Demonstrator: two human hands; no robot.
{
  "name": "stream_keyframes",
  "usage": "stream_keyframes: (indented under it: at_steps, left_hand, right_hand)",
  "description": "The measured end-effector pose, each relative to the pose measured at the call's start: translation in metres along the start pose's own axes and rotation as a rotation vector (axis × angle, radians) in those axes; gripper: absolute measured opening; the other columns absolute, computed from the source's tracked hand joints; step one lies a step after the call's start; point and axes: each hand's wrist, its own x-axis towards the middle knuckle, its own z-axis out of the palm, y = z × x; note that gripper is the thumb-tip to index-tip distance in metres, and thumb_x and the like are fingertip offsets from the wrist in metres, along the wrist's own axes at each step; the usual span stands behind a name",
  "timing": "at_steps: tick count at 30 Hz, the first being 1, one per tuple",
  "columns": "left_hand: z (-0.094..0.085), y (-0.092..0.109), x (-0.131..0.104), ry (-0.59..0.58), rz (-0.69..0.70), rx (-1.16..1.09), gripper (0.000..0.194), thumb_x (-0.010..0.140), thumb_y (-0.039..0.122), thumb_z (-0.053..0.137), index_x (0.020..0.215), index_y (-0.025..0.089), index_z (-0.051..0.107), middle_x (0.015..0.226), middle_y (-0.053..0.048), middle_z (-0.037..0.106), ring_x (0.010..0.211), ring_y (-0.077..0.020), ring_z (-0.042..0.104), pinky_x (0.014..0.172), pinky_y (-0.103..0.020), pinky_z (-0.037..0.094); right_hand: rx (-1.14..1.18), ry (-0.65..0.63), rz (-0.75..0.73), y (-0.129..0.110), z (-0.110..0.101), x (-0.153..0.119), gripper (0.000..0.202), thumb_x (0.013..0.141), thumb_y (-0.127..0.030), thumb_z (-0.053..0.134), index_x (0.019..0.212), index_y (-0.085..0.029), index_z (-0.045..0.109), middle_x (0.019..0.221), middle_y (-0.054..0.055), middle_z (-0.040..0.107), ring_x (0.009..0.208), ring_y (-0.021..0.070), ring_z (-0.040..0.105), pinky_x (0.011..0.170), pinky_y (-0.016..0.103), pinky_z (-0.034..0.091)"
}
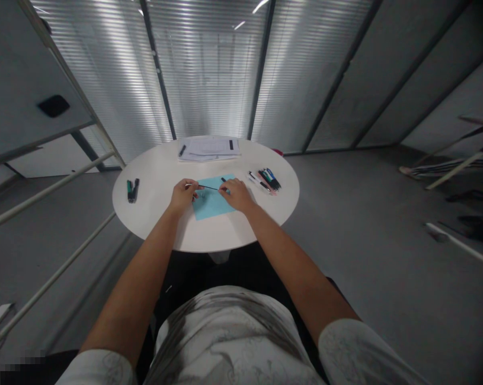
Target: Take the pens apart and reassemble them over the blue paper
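Observation:
Over a light blue sheet (215, 207) on the white round table, both hands hold a thin dark rod (208, 187) that looks like a pen refill. My left hand (184, 193) pinches its left end, fingers closed. At the other end, the fingertips of my right hand (236, 193) are closed on it. The rod lies nearly level, slightly lower on the right. Small clear pieces (202, 195) show by my left fingertips, too small to name. A short black piece (223, 179) rests at the sheet's far edge, partly hidden behind my right hand.
Several pens (269, 179) lie bunched on the right of the white table (157, 214). Two markers (132, 191), one partly green, are at the left. A stack of papers (208, 148) sits at the back. A pale metal frame (61, 214) stands left of the table.

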Motion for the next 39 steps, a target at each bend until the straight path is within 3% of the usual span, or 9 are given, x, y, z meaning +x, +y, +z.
stream_keyframes:
  at_steps: [10,17,25,32,39]
  left_hand:
    - [-0.003,-0.009,0.008,0.162,0.023,-0.026,0.016,0.076,0.031,0.062,0.080,0.018,0.053,0.074,-0.002,0.064,0.044,-0.0065,0.047,0.041,-0.020,0.036]
    - [-0.005,-0.025,0.014,0.073,0.067,0.119,0.007,0.072,0.021,0.065,0.076,0.019,0.060,0.072,-0.004,0.063,0.049,-0.0088,0.050,0.044,-0.021,0.035]
    - [-0.004,-0.024,0.014,-0.006,0.030,0.145,0.016,0.072,0.021,0.061,0.086,0.017,0.069,0.085,-0.009,0.068,0.051,-0.0106,0.055,0.043,-0.022,0.035]
    - [-0.003,-0.020,0.012,0.065,0.008,0.051,0.013,0.071,0.021,0.059,0.080,0.017,0.066,0.081,-0.006,0.065,0.047,-0.0089,0.052,0.039,-0.021,0.033]
    - [-0.002,-0.006,0.007,0.093,-0.102,-0.054,0.014,0.068,0.023,0.062,0.079,0.016,0.065,0.072,-0.005,0.064,0.045,-0.0076,0.050,0.041,-0.020,0.033]
  right_hand:
    - [-0.115,0.089,0.186,0.003,-0.001,0.002,0.017,0.092,-0.031,0.051,0.092,-0.021,0.066,0.098,0.006,0.066,0.098,0.0222,0.052,0.084,0.034,0.032]
    - [-0.208,0.071,0.224,0.000,-0.002,0.001,0.020,0.092,-0.032,0.049,0.094,-0.021,0.066,0.100,0.008,0.065,0.099,0.0231,0.052,0.084,0.035,0.032]
    - [-0.219,-0.004,0.231,-0.002,-0.003,0.000,0.022,0.092,-0.029,0.047,0.101,-0.022,0.066,0.105,0.009,0.063,0.102,0.0242,0.053,0.087,0.037,0.034]
    - [-0.046,0.081,0.323,0.009,0.001,0.002,0.023,0.083,-0.018,0.050,0.100,-0.022,0.066,0.102,0.006,0.065,0.100,0.0211,0.057,0.090,0.035,0.038]
    - [0.316,0.277,0.601,0.034,0.007,0.009,0.023,0.081,-0.022,0.044,0.089,-0.018,0.065,0.089,0.004,0.069,0.085,0.0176,0.062,0.080,0.030,0.046]
